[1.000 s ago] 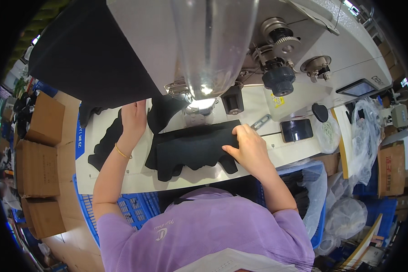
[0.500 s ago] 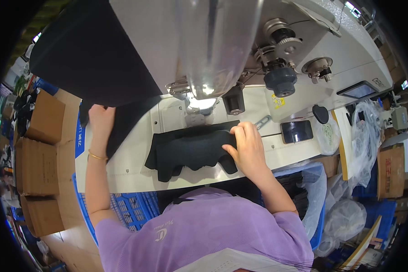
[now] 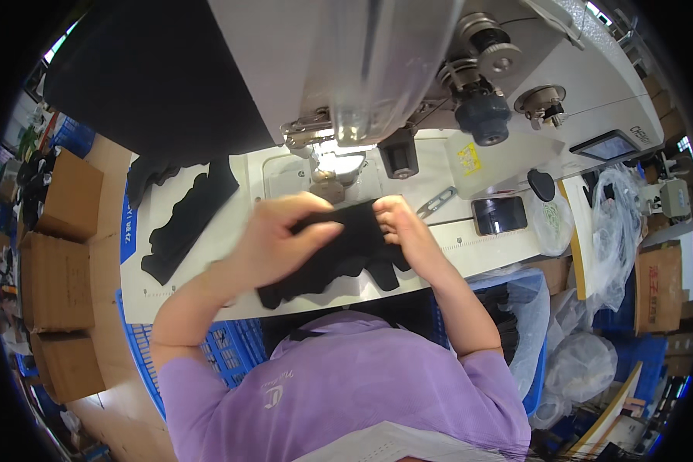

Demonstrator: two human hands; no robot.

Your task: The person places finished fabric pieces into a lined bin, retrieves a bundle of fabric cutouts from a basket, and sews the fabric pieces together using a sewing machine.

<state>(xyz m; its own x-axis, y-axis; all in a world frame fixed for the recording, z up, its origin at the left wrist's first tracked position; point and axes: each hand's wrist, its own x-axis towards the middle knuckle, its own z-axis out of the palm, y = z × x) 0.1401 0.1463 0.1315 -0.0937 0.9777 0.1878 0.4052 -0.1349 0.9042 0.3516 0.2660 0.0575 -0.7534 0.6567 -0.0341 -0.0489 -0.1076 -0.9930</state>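
A dark, scallop-edged fabric piece (image 3: 323, 269) lies on the white sewing table in front of the sewing machine's needle area. At its upper right edge, my right hand (image 3: 410, 240) has its fingers curled onto the cloth, gripping it. My left hand (image 3: 279, 237) is over the left part of the same piece, thumb and fingers apart; it is slightly blurred and hides some of the cloth. Further left on the table rests another black fabric piece (image 3: 189, 223) with a wavy edge, untouched by either hand.
The sewing machine (image 3: 408, 46) overhangs the far side of the table. To the right are small thread snips (image 3: 437, 202), a phone (image 3: 500, 216) and a bag with light green threads (image 3: 550, 223). Blue baskets (image 3: 235, 346) stand below the near edge; cardboard boxes (image 3: 58, 269) are at left.
My left hand has let go of the black fabric at the left and moved right, over the front piece. The left fabric now lies on the table. My right hand has shifted slightly left.
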